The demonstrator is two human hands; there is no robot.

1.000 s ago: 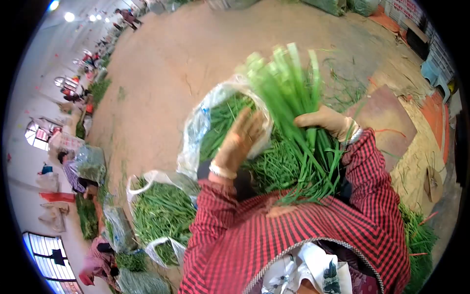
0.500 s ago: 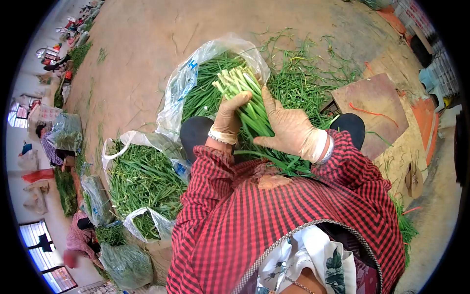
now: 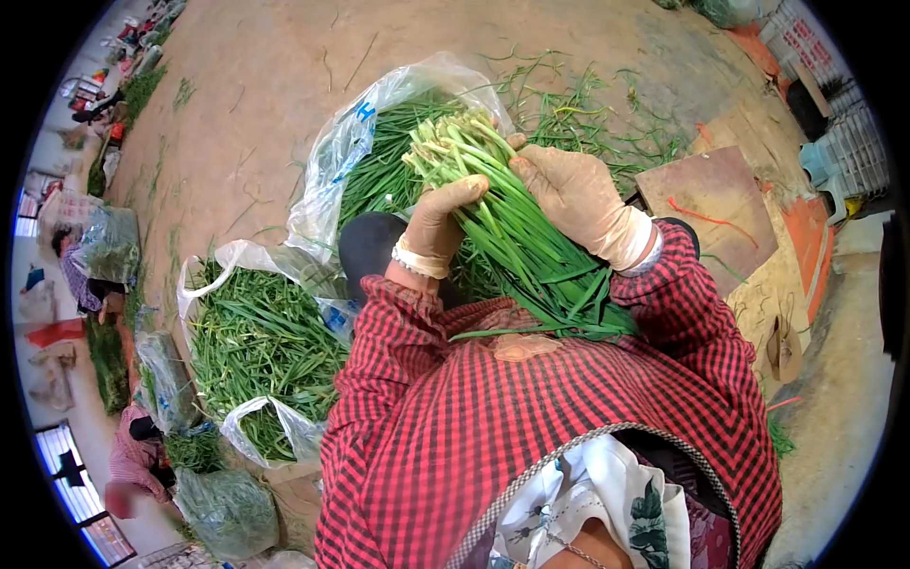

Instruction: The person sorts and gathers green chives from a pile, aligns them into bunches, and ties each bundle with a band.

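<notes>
- Holds a bunch of green stalks [image 3: 540, 237] over the lap, with pale ends pointing away and leaves toward the checked garment [image 3: 531, 427].
- Grips one side with the left hand [image 3: 438, 226], fingers clamped on the bunch.
- Clasps the other side with the right hand [image 3: 580, 204], fingers likewise clamped.
- Faces an open plastic bag [image 3: 327, 161] of greens just beyond, with a handled bag [image 3: 256, 252] beside.

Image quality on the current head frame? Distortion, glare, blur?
Head view: strong fisheye curvature, black vignetting around the corners; head view: window at lower left blown out; head view: bunch of green stalks, left hand and right hand evenly lit and fairly sharp; head view: far-left background small, soft.
</notes>
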